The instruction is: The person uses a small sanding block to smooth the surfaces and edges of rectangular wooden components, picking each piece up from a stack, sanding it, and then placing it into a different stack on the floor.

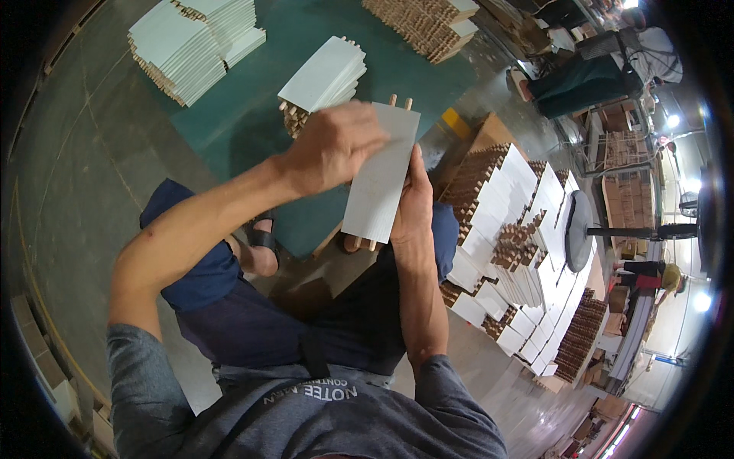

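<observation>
A narrow white board is held tilted above my lap. Two wooden dowel pins stick out of its far end and two out of its near end. My right hand grips it along the right edge, thumb on that side. Over the board's upper left face lies my left hand, fingers curled and partly blurred; whatever they hold is hidden. Just beyond that hand, a small stack of similar white boards with dowels rests on the green mat.
Larger board stacks stand at far left and far right on the mat. To my right rises a big pile of white boards with brown dowel ends. A black round-based stand is beside it. Two other people are farther off right.
</observation>
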`<state>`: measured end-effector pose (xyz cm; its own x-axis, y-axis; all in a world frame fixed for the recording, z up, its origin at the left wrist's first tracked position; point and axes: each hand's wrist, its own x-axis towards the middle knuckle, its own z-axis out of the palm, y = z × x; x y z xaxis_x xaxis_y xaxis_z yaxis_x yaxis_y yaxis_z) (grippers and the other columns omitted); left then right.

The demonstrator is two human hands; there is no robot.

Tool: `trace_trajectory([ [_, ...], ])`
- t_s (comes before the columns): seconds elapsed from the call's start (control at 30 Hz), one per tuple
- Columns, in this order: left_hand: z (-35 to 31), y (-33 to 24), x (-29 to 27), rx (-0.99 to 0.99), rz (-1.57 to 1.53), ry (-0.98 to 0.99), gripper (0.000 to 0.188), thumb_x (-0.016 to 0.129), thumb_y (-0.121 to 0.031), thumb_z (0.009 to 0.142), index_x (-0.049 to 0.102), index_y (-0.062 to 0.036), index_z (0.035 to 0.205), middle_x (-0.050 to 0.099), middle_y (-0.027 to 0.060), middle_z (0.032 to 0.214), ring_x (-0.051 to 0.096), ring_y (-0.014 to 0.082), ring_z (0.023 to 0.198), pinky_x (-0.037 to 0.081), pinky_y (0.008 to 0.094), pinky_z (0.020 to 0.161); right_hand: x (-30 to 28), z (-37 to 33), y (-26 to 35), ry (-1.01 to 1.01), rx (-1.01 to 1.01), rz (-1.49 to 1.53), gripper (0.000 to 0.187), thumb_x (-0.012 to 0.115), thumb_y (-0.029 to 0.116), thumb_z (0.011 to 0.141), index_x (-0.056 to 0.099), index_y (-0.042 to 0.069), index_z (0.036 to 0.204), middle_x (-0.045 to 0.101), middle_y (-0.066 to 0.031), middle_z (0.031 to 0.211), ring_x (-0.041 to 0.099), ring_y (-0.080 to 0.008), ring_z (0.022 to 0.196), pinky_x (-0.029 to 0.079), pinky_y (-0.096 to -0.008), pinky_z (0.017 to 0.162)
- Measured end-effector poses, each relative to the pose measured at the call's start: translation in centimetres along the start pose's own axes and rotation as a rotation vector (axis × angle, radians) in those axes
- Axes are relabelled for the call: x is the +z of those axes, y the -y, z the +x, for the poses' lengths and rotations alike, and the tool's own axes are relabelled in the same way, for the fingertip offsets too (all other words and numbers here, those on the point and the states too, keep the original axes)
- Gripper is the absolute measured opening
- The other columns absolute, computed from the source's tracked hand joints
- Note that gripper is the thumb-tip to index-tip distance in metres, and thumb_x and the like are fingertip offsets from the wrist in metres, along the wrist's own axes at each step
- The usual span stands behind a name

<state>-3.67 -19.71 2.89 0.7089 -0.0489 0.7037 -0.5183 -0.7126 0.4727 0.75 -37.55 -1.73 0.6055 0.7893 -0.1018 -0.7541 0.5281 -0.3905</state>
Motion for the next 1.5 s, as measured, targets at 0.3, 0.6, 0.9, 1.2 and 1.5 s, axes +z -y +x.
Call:
trace_trajectory([
  [0.3, -2.3, -2.1, 1.0, 0.081, -0.096, 0.204, 0.014, 0.069, 0.000, 0.081, 0.071, -0.0032, 0.094, 0.063, 0.0102, 0.082, 0.063, 0.0277, 0.077, 0.053, 0.0386, 0.067, 0.6, 0.6, 0.9, -0.119, -0.090, -0.034, 0.053, 0.031, 0.042, 0.111, 0.048, 0.006, 0.146, 0.062, -0.0168, 0.135, 0.063, -0.0294, 0.119, 0.054, -0.0414, 0.100],
  [0.6, 0.1, 0.5, 0.5, -0.034, -0.044, -0.001, 0.012, 0.071, 0.003, 0.082, 0.073, -0.0017, 0.093, 0.066, 0.0097, 0.083, 0.064, 0.0260, 0.076, 0.052, 0.0382, 0.066, -1.5, 0.6, 0.8, -0.076, -0.072, 0.068, 0.054, 0.029, 0.041, 0.111, 0.043, 0.007, 0.151, 0.056, -0.0190, 0.142, 0.060, -0.0270, 0.123, 0.052, -0.0399, 0.102],
  [0.9, -2.0, -0.5, -0.7, -0.100, -0.054, 0.079, 0.007, 0.075, -0.002, 0.083, 0.072, -0.0029, 0.089, 0.064, 0.0094, 0.078, 0.063, 0.0241, 0.071, 0.052, 0.0351, 0.064, 1.9, 0.4, 0.7, -0.152, -0.117, -0.126, 0.054, 0.029, 0.039, 0.111, 0.042, 0.006, 0.151, 0.056, -0.0219, 0.142, 0.058, -0.0294, 0.126, 0.051, -0.0402, 0.105],
  [1.2, -2.9, -1.1, -0.5, -0.069, -0.090, 0.117, 0.010, 0.076, -0.002, 0.081, 0.067, -0.0021, 0.084, 0.063, 0.0112, 0.080, 0.063, 0.0251, 0.074, 0.051, 0.0369, 0.064, 1.6, 0.8, 0.6, -0.169, -0.098, -0.128, 0.056, 0.029, 0.041, 0.111, 0.042, 0.004, 0.151, 0.055, -0.0227, 0.143, 0.060, -0.0298, 0.124, 0.052, -0.0402, 0.103],
  [1.5, -1.5, -1.2, -0.5, -0.433, -0.253, 0.052, 0.020, 0.074, 0.001, 0.082, 0.069, 0.0009, 0.102, 0.068, 0.0122, 0.085, 0.067, 0.0211, 0.077, 0.053, 0.0333, 0.067, 1.1, 0.7, -0.1, -0.249, -0.084, -0.040, 0.040, 0.043, 0.034, 0.110, 0.060, 0.003, 0.129, 0.070, -0.0096, 0.115, 0.070, -0.0206, 0.099, 0.061, -0.0364, 0.084],
])
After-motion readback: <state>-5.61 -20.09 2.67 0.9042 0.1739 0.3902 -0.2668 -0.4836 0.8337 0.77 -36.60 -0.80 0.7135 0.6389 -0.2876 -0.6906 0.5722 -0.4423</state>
